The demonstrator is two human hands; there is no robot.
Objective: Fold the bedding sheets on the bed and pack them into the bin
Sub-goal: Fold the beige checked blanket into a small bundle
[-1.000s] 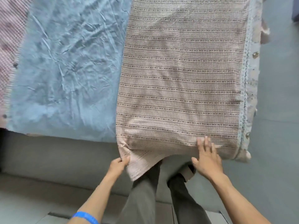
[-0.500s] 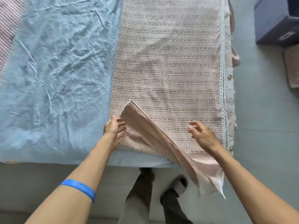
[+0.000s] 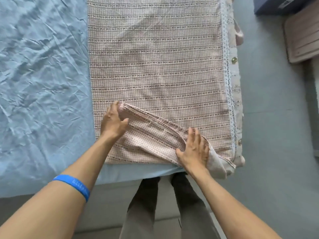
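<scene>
Since the earlier view, the near end of the checked sheet has been carried farther up onto the bed, and the right hand has come down flat on it. The left hand grips the stacked hem at the fold's far left corner, thumb curled under; the right lies spread, fingers straight, pressing the layers near the bed's near right corner, where a loose corner hangs off. For a clean fold, the hem should run square to the sheet's stripes, the hanging corner tucked in before smoothing; no bin is identifiable here.
</scene>
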